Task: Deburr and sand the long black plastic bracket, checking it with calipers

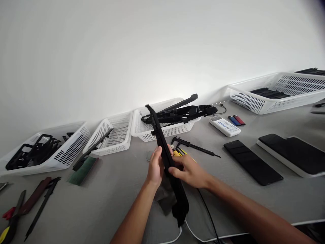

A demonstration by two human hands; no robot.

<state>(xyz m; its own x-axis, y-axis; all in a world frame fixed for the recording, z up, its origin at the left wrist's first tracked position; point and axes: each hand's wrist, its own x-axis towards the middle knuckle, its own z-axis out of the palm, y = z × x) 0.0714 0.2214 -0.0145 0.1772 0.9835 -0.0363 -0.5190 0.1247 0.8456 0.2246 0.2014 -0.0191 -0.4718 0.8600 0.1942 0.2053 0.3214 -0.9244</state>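
A long black plastic trim piece (pixel 175 184) is held up at a slant over the grey table, its narrow end pointing away from me. My left hand (pixel 155 167) grips its left side near the middle, with the fingers partly hidden behind it. From the right, my right hand (pixel 189 171) closes on the same piece, thumb on top. Just beyond my hands lie a black caliper (pixel 195 146) and some yellow-handled items (pixel 180 151), partly covered by my right hand. A dark patch under the piece cannot be made out clearly.
White baskets (pixel 109 149) line the wall, several with black parts. On the right lie a black phone (pixel 252 162), a white power bank (pixel 224 126) and two lighters (pixel 236 120). Scissors (pixel 15 217) and a green sheet (pixel 83 170) are at left. Cables (pixel 209 213) cross the front.
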